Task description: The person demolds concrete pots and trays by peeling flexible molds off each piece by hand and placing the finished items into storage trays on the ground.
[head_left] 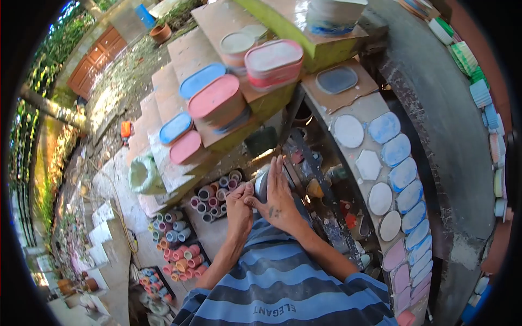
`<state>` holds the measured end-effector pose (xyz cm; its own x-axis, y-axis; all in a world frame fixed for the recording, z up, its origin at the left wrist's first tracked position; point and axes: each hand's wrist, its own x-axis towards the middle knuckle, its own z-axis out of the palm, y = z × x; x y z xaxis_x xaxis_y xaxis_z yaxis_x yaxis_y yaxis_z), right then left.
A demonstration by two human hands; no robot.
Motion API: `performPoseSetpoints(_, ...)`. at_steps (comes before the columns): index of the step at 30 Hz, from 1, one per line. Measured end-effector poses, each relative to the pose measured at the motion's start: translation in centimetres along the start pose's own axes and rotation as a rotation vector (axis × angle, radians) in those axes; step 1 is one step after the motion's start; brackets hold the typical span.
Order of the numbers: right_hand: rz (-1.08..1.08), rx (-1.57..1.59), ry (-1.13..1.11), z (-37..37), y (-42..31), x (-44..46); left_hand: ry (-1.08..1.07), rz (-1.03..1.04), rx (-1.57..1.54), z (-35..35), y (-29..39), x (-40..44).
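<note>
In front of my striped shirt, both hands meet at a pale, rounded object (262, 186) with a darker side. Most of it is hidden behind my right hand (279, 198), so its kind cannot be told. Long, straight fingers of that hand lie along the object, and the thumb reaches across toward the left. My left hand (239, 209) is closed like a fist at the object's near left side, touching the right thumb. Whatever its fingers may pinch is too small to make out. Dark marks show on the back of my right hand.
Stepped boards at upper left carry pink oval pots (215, 96) and blue oval pots (175, 128). Crates of small coloured pots (185, 262) stand lower left. Along a curved ledge on the right lie white discs (348, 131) and blue slabs (396, 150). A green bag (145, 175) sits left.
</note>
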<state>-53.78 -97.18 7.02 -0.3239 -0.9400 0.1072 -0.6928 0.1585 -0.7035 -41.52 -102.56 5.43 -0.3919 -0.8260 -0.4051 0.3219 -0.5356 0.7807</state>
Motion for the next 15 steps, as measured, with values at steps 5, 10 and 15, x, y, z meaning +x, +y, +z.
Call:
performPoseSetpoints(5, -0.016, 0.427, -0.151, 0.4, -0.6, -1.8, 0.032, -0.033, -0.013, -2.7, 0.3, -3.4)
performPoseSetpoints(10, 0.283, 0.39, 0.017, 0.9, -1.0, -3.1, 0.022, 0.061, -0.202, -5.9, -0.8, -4.2)
performPoseSetpoints(15, 0.524, 0.969, 0.453, 1.7, 2.7, -4.5, 0.433, 0.493, -0.252, -10.9, 1.2, -3.6)
